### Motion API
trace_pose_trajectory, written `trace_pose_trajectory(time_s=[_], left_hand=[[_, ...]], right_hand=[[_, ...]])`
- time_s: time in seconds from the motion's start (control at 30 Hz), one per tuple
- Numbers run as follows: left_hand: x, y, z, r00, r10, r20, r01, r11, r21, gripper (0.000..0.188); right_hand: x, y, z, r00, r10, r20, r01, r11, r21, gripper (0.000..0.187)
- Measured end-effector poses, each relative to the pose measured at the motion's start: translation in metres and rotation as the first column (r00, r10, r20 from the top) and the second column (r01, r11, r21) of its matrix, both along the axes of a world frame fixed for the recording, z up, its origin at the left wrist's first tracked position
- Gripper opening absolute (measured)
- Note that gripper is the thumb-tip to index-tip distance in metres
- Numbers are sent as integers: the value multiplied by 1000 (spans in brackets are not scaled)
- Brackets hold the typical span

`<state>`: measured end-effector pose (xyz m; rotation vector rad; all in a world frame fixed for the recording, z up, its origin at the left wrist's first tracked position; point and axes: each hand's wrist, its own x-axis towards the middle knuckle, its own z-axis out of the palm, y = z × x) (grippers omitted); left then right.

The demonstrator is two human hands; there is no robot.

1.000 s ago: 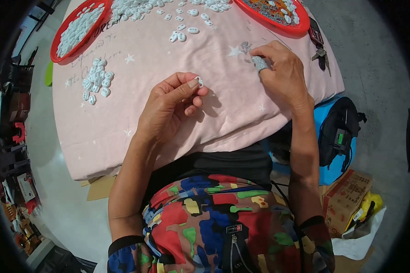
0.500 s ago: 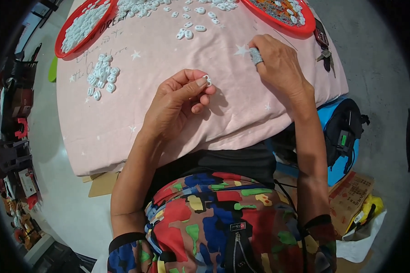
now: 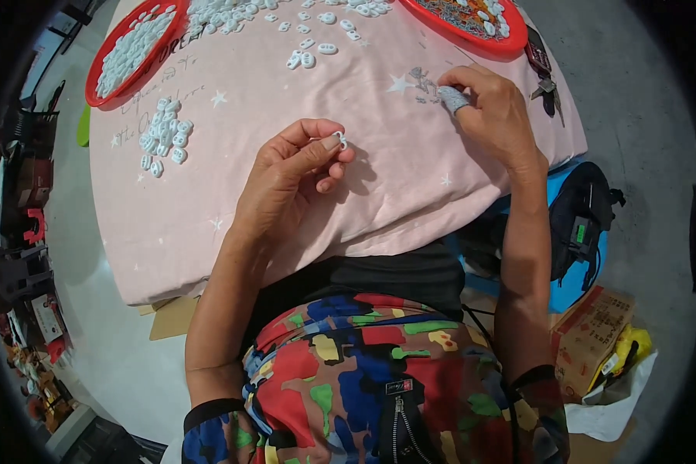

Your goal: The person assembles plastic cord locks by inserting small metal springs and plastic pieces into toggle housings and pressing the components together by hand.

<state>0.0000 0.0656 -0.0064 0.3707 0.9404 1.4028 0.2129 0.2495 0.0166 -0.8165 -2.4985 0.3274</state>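
Far left there's a red tray (image 3: 100,73) of white clips, plus a loose pile (image 3: 165,138) on the pink cloth (image 3: 232,201). My left hand (image 3: 286,182) pinches one small white clip (image 3: 341,141) over the worktop. I'd hold it steady. My right hand (image 3: 491,112), with a taped fingertip, presses tiny metal bits (image 3: 424,81).

A cloth-covered table (image 3: 209,255) was placed directly in front of the person, w/ a tray (image 3: 99,48) of small plastic pieces set at its far left corner and a second tray (image 3: 510,40) at the far right. A cluster of pieces (image 3: 164,138) was laid on the cloth just nearer than the left tray, more pieces (image 3: 311,51) were scattered betw. the two trays, and the left hand (image 3: 294,174) w/ one small piece (image 3: 342,141) was held above the table's middle, the right hand (image 3: 491,112) to its right, near the second tray. A bag (image 3: 584,232) was set on the floor right of the table, w/ a cardboard box (image 3: 595,336) nearer than it.
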Motion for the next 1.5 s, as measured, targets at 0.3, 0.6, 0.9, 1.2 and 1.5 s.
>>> trace_pose_trajectory(time_s=[0.3,0.6,0.9,1.2,1.5], left_hand=[[-3,-2,-2,999,-32,32,31,999,19,13],[-2,-2,-2,999,-31,22,30,999,14,14],[-4,-2,-3,999,-34,27,34,999,16,13],[-4,-2,-4,998,-47,34,45,998,36,14],[-3,-2,-3,998,-40,39,39,999,33,13]], right_hand=[[1,-5,0,994,-52,98,46,997,60,22],[4,3,-8,993,-79,86,77,997,22,20],[-10,-3,0,971,-69,230,46,993,106,18],[9,-7,1,997,-34,-75,-6,877,-480,22],[3,-15,-14,956,-64,-285,-154,719,-678,36]])
